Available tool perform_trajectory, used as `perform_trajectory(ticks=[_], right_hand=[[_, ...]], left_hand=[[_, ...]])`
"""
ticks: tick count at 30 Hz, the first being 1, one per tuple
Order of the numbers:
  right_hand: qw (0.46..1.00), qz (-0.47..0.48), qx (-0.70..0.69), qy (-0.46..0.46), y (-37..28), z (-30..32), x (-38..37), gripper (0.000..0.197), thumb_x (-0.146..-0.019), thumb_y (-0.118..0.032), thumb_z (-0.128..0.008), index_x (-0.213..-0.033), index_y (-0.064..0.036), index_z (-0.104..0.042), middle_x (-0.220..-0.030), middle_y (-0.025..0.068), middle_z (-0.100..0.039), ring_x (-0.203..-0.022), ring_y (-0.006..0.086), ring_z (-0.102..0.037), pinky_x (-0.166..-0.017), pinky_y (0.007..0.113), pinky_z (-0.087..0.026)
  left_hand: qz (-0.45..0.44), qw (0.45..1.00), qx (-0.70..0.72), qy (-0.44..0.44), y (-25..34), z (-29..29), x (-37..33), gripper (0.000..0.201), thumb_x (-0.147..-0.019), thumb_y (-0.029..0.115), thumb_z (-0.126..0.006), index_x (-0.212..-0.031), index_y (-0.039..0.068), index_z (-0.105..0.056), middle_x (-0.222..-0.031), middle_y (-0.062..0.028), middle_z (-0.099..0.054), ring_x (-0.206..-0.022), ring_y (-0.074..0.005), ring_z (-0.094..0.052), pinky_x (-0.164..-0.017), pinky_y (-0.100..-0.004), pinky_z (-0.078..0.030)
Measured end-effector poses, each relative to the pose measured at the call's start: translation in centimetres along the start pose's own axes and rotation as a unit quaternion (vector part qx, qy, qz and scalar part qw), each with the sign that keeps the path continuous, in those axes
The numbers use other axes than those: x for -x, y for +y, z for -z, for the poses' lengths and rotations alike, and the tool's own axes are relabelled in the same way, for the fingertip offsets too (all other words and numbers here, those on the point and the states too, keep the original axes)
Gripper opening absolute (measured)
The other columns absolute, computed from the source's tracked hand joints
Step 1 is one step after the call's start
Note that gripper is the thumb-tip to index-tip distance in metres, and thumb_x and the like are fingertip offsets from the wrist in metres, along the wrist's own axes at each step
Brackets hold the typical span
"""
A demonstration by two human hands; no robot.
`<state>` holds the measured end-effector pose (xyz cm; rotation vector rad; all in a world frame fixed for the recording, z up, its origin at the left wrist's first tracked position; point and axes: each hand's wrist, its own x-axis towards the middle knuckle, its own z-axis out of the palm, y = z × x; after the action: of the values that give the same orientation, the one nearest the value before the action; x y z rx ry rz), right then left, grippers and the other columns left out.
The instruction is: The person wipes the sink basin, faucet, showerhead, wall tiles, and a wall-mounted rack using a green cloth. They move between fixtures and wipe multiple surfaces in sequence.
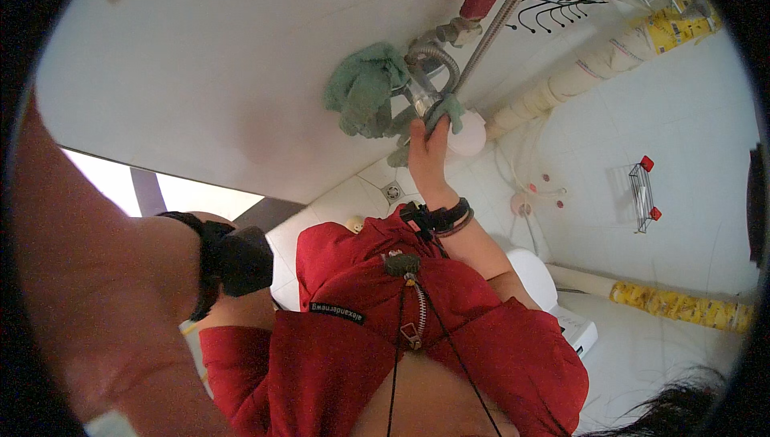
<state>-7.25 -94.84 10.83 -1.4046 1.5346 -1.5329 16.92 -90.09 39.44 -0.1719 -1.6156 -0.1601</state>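
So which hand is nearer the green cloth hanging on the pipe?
Right. The right hand grips the pipe fitting just beside the green cloth; the left hand is not visible, only its forearm far lower left.

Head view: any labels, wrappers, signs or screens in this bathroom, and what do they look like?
No signs or screens show.
Small label: on the red jacket, a thin black strip with pale lettering.
Upper wrapping: yellow printed band round the pale pipe, top right.
Lower wrapping: yellow printed band on a pale pipe along the wall, lower right.
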Motion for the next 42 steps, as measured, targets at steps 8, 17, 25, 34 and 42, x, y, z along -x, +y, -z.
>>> perform_trajectory(ticks=[8, 17, 25, 34, 42], right_hand=[[0.956, 0.210, 0.190, 0.071, -1.7, -0.2, -0.5, 0.034, -0.086, -0.009, -0.050, -0.115, 0.0039, -0.041, -0.107, 0.0232, -0.047, -0.096, 0.0397, -0.043, -0.091, 0.054, -0.031], [0.985, -0.134, -0.102, 0.026, -2.0, 0.7, -2.2, 0.056, -0.091, -0.031, -0.053, -0.124, 0.0104, -0.035, -0.116, 0.0169, -0.051, -0.104, 0.0226, -0.047, -0.091, 0.030, -0.038], [0.996, 0.052, 0.067, -0.025, -3.8, 2.0, -3.5, 0.029, -0.087, -0.020, -0.056, -0.099, 0.0052, -0.051, -0.089, 0.0128, -0.058, -0.081, 0.0190, -0.051, -0.071, 0.031, -0.042], [0.989, -0.094, -0.077, -0.084, -5.1, 2.8, -3.5, 0.031, -0.086, -0.024, -0.058, -0.098, 0.0038, -0.052, -0.084, 0.0097, -0.059, -0.074, 0.0177, -0.052, -0.065, 0.031, -0.043], [0.996, 0.006, 0.067, -0.055, -5.0, 2.8, -3.3, 0.029, -0.083, -0.022, -0.059, -0.096, 0.0030, -0.054, -0.089, 0.0159, -0.057, -0.077, 0.0218, -0.053, -0.066, 0.031, -0.042]], left_hand=[[0.380, 0.874, -0.288, -0.089, -7.8, -5.4, 13.8, 0.023, -0.077, 0.001, -0.055, -0.100, 0.000, -0.057, -0.102, -0.0162, -0.060, -0.099, -0.0328, -0.057, -0.087, -0.0369, -0.044], [0.321, 0.788, -0.408, -0.331, -12.4, -7.6, 20.9, 0.031, -0.081, 0.011, -0.052, -0.109, -0.001, -0.055, -0.117, -0.0166, -0.053, -0.118, -0.0322, -0.043, -0.100, -0.0438, -0.033], [0.317, 0.817, -0.404, -0.262, -11.8, -7.9, 20.9, 0.029, -0.076, 0.009, -0.054, -0.103, -0.001, -0.058, -0.112, -0.0149, -0.056, -0.114, -0.0302, -0.046, -0.097, -0.0444, -0.035], [0.375, 0.800, -0.386, -0.265, -11.2, -8.3, 20.0, 0.029, -0.080, 0.007, -0.051, -0.108, -0.001, -0.056, -0.115, -0.0165, -0.054, -0.118, -0.0325, -0.043, -0.100, -0.0456, -0.033], [0.335, 0.782, -0.432, -0.300, -11.2, -8.9, 20.2, 0.032, -0.076, 0.006, -0.053, -0.107, 0.000, -0.056, -0.117, -0.0159, -0.053, -0.113, -0.0324, -0.046, -0.097, -0.0447, -0.035]])
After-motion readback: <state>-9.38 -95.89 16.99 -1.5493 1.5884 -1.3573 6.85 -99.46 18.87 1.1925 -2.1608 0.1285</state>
